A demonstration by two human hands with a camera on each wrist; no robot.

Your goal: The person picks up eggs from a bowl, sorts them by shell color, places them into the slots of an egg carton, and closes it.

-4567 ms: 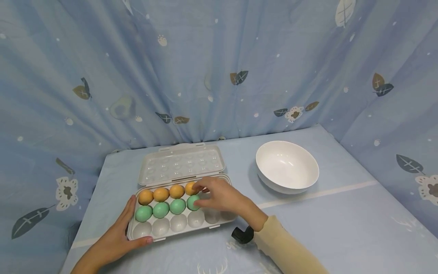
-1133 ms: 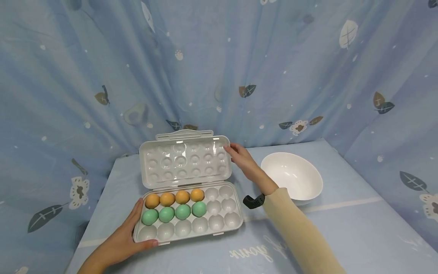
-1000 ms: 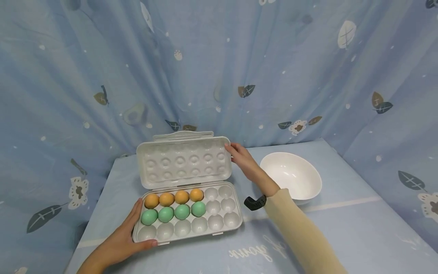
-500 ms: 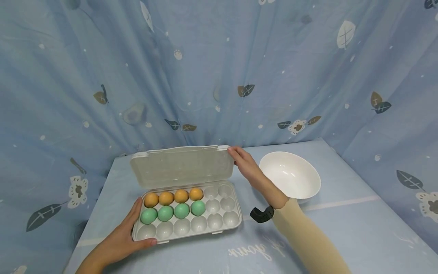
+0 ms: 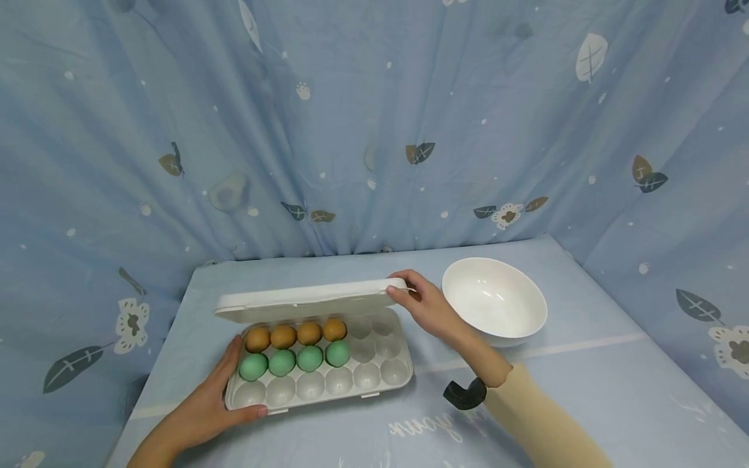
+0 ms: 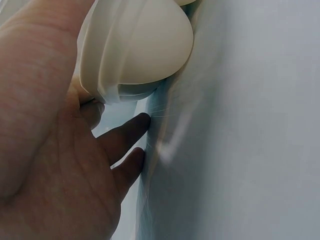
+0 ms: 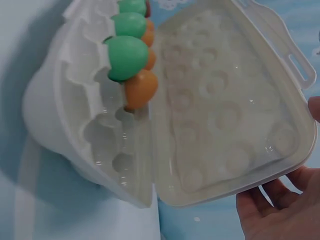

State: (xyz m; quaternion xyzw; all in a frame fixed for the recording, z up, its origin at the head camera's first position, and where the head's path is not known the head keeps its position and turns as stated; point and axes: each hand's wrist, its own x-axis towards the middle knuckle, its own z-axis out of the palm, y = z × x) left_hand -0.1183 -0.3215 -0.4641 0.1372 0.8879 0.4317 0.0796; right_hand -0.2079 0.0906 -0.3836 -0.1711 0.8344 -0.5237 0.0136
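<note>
An egg box (image 5: pixel 367 377) lies on the table, several orange eggs (image 5: pixel 309 333) in its back row and several green eggs (image 5: pixel 310 358) in the middle one. Bare cups show along the front row and at the right end. My left hand (image 5: pixel 196 413) holds the box's left end, thumb at the front edge and fingers along the side. At the lid's right end, my right hand (image 5: pixel 430 309) grips the lid (image 5: pixel 310 296), which tilts forward over the back row. The right wrist view shows the dimpled inside of the lid (image 7: pixel 215 105) and the thumb and fingers at its corner.
A white bowl (image 5: pixel 491 296) stands right of the egg box, close behind my right forearm. A black band with a bulky piece (image 5: pixel 466 394) sits at the right wrist. Blue patterned curtain (image 5: pixel 351 130) hangs behind the cloth-covered table.
My right hand was at the eggs earlier, then took the lid's right end. The lid has swung from leaning back, past upright, to tilting forward and down. The left hand stays at the box.
</note>
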